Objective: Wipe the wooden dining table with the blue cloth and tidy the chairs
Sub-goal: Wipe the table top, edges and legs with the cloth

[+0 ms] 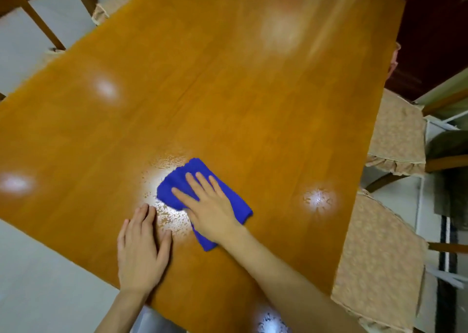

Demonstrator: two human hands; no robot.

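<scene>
The wooden dining table [228, 99] fills most of the view, its glossy top showing light reflections and wet droplets near my hands. A folded blue cloth [177, 180] lies on the table near its front edge. My right hand [210, 206] presses flat on the cloth with straight, spread fingers. My left hand [141, 251] rests flat on the bare wood just left of the cloth, fingers straight. Two chairs with beige cushioned seats, one [400, 140] and another [379, 261], stand along the table's right side.
More chairs with wooden legs [45, 26] and a beige cushion [106, 8] stand at the table's far left side. Pale tiled floor [38, 269] shows to the left. A dark cabinet [435, 28] is at the upper right, a striped mat [448, 244] on the floor at right.
</scene>
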